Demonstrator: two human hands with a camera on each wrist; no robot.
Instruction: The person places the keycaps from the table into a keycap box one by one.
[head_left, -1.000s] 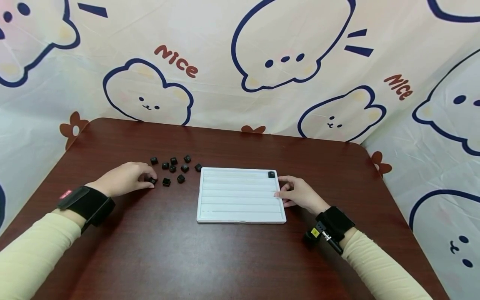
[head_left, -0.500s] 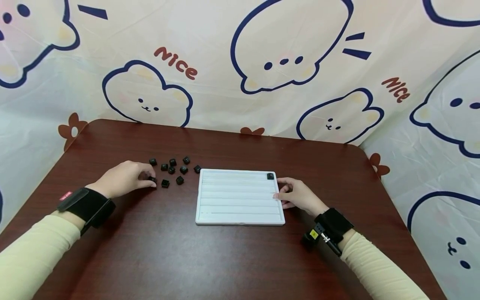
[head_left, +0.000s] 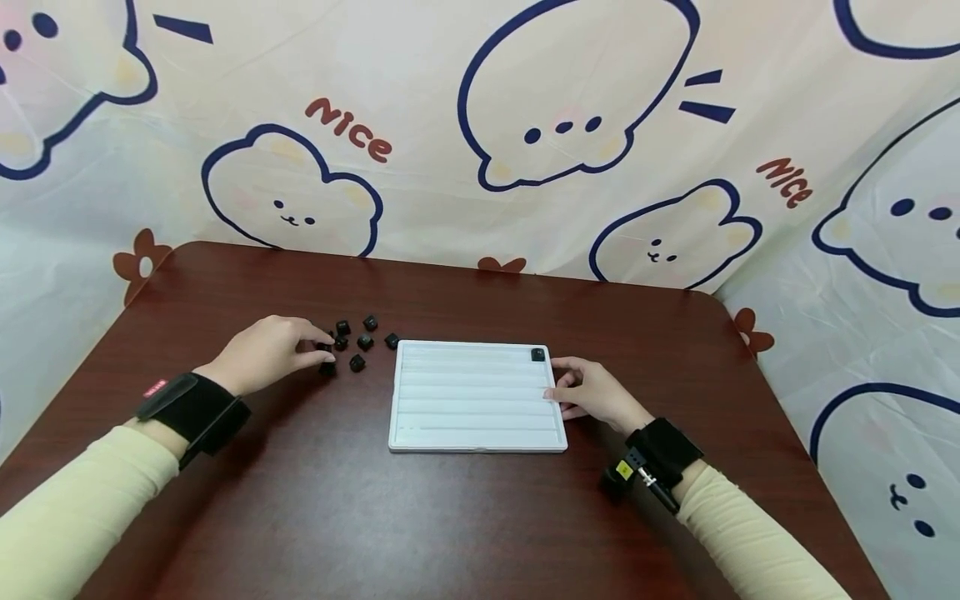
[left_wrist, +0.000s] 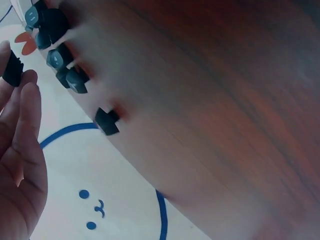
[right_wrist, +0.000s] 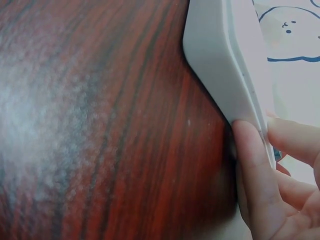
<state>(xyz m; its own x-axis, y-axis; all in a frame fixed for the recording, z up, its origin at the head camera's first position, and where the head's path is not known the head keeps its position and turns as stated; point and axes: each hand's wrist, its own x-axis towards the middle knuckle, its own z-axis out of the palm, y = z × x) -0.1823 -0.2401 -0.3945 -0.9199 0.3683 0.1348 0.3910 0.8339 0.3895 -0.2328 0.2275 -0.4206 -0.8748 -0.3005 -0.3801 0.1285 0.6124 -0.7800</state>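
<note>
My left hand (head_left: 268, 353) reaches in at the left side of a scattered group of small black keycaps (head_left: 357, 363). In the left wrist view its thumb and fingertips pinch one black keycap (left_wrist: 13, 70), with several others behind on the table. A shallow white tray (head_left: 465, 398) with ridged rows lies to the right of the group. One keycap (head_left: 537, 354) sits in the tray's far right corner. My right hand (head_left: 596, 393) grips the tray's right edge, thumb on the rim; the right wrist view shows fingers pressed along the side wall (right_wrist: 215, 55).
The brown wooden table (head_left: 330, 508) stretches in front of the tray and out to both sides. A white cloth (head_left: 435, 208) printed with cartoon figures hangs behind the table and at its sides. One loose keycap (head_left: 392, 341) lies right by the tray's far left corner.
My left hand has shifted right and slightly away from me, now covering part of the keycap group. My right hand keeps its hold on the tray.
</note>
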